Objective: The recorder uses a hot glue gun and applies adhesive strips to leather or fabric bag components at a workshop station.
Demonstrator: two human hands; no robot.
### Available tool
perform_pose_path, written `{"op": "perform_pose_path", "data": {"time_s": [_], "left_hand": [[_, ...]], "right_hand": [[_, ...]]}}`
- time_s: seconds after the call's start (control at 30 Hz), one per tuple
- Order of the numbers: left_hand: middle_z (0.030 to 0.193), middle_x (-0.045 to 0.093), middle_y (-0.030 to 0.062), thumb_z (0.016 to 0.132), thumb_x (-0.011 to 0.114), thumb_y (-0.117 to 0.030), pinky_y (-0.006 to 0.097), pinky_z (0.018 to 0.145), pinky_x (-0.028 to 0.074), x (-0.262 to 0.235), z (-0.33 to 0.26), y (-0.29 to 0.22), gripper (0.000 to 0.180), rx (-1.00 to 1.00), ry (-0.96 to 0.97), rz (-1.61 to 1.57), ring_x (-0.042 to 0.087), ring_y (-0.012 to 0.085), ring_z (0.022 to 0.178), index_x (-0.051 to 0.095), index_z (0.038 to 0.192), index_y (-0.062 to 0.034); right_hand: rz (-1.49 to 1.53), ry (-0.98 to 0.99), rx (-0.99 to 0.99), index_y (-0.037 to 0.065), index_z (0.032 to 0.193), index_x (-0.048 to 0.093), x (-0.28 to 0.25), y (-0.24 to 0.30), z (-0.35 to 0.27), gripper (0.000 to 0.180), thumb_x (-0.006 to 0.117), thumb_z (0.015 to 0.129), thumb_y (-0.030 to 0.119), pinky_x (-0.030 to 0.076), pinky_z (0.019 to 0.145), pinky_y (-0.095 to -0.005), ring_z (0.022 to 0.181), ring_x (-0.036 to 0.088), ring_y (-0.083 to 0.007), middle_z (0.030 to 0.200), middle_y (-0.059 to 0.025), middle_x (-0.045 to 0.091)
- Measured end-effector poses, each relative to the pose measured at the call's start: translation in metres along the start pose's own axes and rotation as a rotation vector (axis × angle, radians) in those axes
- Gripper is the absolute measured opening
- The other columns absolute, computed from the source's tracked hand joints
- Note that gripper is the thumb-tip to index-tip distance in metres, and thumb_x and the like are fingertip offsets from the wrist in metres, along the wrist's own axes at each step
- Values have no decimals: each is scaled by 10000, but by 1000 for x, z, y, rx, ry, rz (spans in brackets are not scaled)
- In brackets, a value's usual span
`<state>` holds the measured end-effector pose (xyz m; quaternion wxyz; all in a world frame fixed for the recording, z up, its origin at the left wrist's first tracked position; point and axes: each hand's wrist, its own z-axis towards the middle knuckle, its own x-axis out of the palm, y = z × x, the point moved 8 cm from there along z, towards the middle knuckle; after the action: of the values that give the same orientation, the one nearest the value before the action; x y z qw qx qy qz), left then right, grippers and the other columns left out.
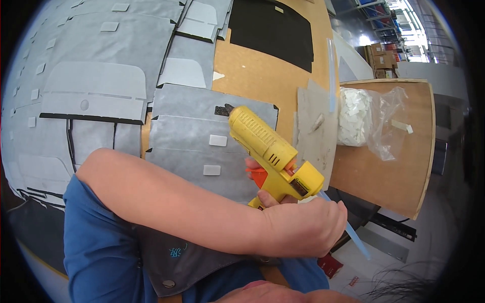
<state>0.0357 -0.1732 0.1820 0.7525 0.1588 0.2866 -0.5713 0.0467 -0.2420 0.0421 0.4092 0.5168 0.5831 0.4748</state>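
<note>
A yellow hot glue gun [260, 135] with an orange trigger [257, 177] points up and left. My right hand [268, 198] is closed around its handle, mostly hidden behind the gun and my left arm. Reaching across from the left, my left hand [308, 227] pinches a translucent bluish glue stick [359, 243] at the gun's rear end. The dark nozzle is over or beside a small black patch [221, 110] on a grey fabric panel [177, 134]; contact cannot be made out. Two white rectangular pieces lie on this panel, one [218, 140] above the other [211, 170].
Grey panels [113, 43] with white pieces overlap across the left. A black panel [273, 30] lies at the far side of the wooden table [252, 73]. To the right are a stained grey board [313, 126], another glue stick [331, 76] and a plastic bag of white pieces [355, 116].
</note>
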Motion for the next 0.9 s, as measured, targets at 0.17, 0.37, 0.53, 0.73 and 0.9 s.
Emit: {"op": "perform_pose_path", "data": {"time_s": [0.17, 0.37, 0.53, 0.73, 0.9], "left_hand": [[705, 601, 28, 748, 656, -160, 259, 468, 322, -1, -8, 2, 387, -12, -6, 42, 478, 116, 564, 663, 1024, 111], [692, 416, -46, 812, 615, -179, 228, 463, 277, -20, -49, 19, 384, -74, -89, -107, 423, 80, 570, 686, 1163, -40], [654, 336, -68, 808, 635, -197, 233, 448, 271, -28, -128, 67, 384, -207, 311, 25, 368, 59, 544, 697, 1179, -118], [675, 421, -42, 719, 650, -171, 237, 461, 376, -24, -189, 91, 426, -282, 438, 104, 469, 100, 582, 686, 1137, -101], [682, 437, -35, 728, 647, -161, 241, 465, 387, -16, -199, 95, 425, -327, 478, 41, 484, 106, 588, 676, 1147, -97]], "right_hand": [[-9, 74, -15, -50, 1452, 337, -8, -5, 3, 741, 664, 842, 216, 463, 1044, -445, 1185, 587, -329, 1277, -267, 576], [-4, 208, -33, -50, 1443, 349, -7, -13, 15, 734, 664, 838, 220, 464, 1043, -457, 1162, 597, -331, 1251, -260, 588], [154, 179, -21, -51, 1418, 361, -13, 1, 2, 606, 578, 861, 50, 361, 1129, -497, 1265, 525, -350, 1259, -236, 575], [124, 155, 105, -39, 1439, 341, -8, -7, 5, 603, 562, 887, 58, 395, 1098, -463, 1224, 560, -328, 1246, -233, 589], [5, 37, 103, -70, 1366, 412, -10, -6, 8, 610, 640, 885, 227, 500, 956, -490, 1072, 621, -335, 1130, -236, 629]]}}
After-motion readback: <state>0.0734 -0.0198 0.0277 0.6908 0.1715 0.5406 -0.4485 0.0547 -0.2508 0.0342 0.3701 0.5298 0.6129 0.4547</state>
